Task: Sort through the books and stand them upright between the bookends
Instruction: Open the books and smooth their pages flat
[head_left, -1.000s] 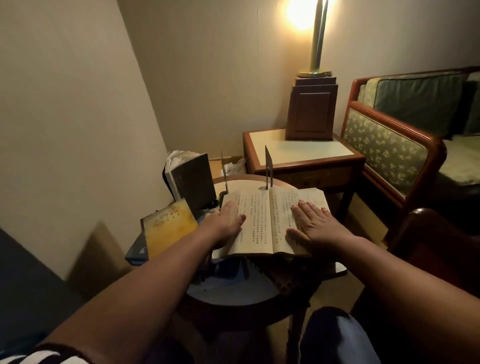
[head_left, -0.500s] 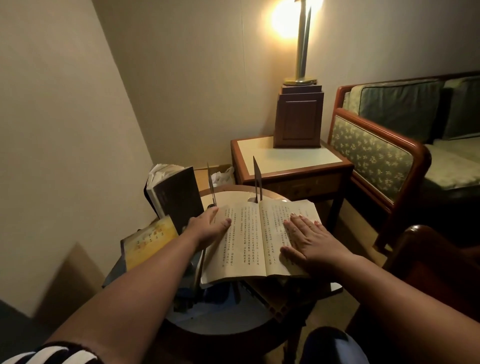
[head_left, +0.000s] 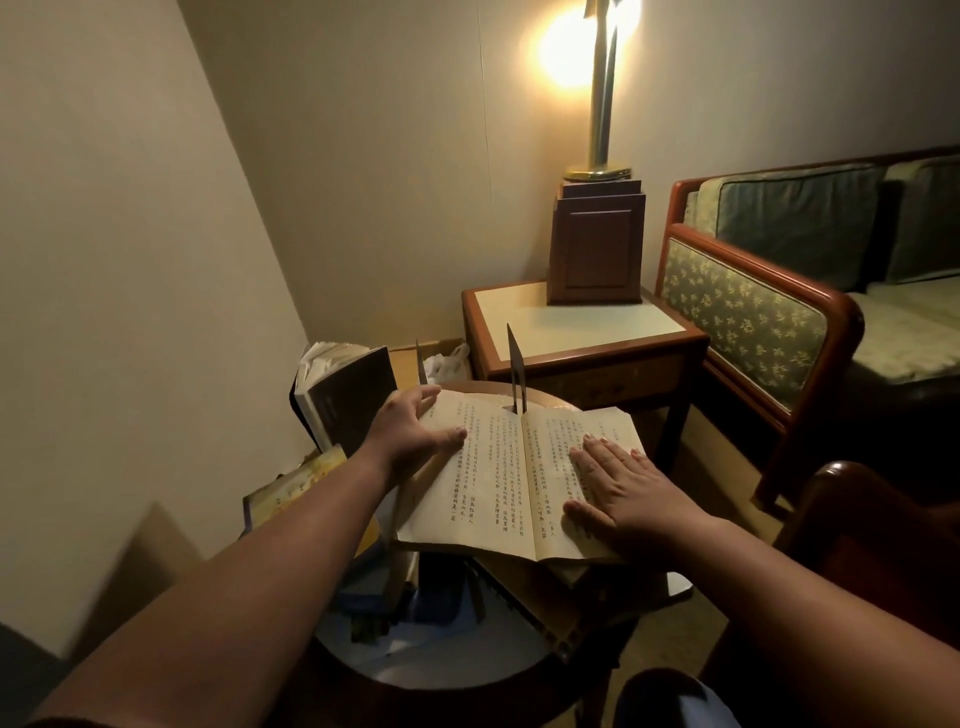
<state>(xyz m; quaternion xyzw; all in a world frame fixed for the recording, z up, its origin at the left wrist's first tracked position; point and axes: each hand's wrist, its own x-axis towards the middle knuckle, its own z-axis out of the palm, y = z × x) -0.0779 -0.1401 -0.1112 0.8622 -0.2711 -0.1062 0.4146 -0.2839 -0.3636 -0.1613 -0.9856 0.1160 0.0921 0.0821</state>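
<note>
- Open book (head_left: 488, 483) is lying before the bookends (head_left: 516, 364), a dark book (head_left: 353, 395) standing beside.
- We are gripping its left page with our left hand (head_left: 410, 431), our right hand (head_left: 623, 493) pressing flat.

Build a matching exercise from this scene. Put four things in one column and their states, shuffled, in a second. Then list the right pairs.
Things
1. open book
2. dark book
3. lamp
4. right hand

States
A. standing on end, left of the printed pages
B. switched on
C. pressed flat on a page, fingers straight
D. lying spread open, print showing

Pairs: 1-D, 2-A, 3-B, 4-C
</note>
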